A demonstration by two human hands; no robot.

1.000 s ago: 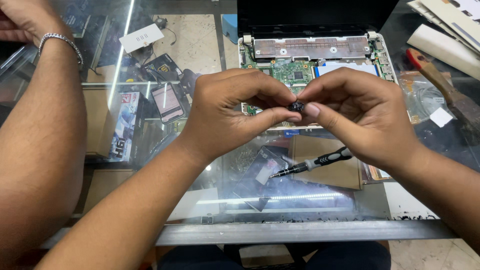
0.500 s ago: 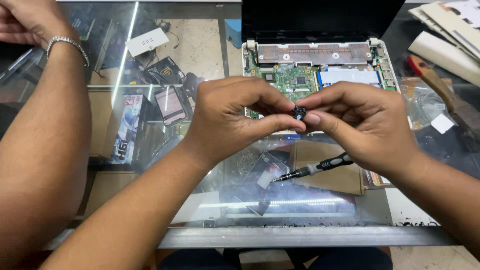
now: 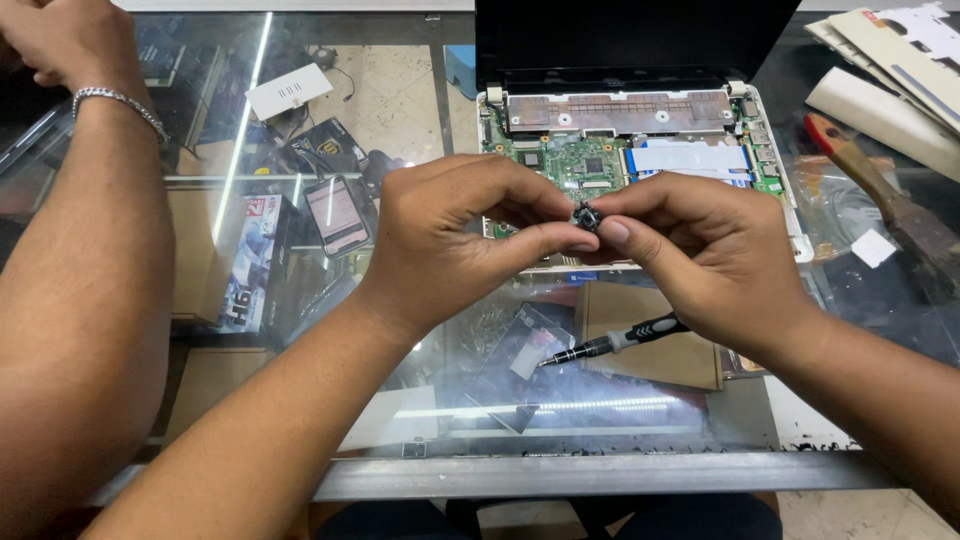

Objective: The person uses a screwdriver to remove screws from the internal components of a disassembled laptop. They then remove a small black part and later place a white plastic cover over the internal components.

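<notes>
The glossy glass counter top (image 3: 300,130) mirrors a light strip; its front edge is dull brushed metal. The small black part (image 3: 587,216) at centre frame looks like matt plastic. The opened white laptop (image 3: 790,215) shows a green circuit board and coppery metal plate. The black-handled screwdriver (image 3: 610,344), lower centre, has a shiny metal shaft.
</notes>
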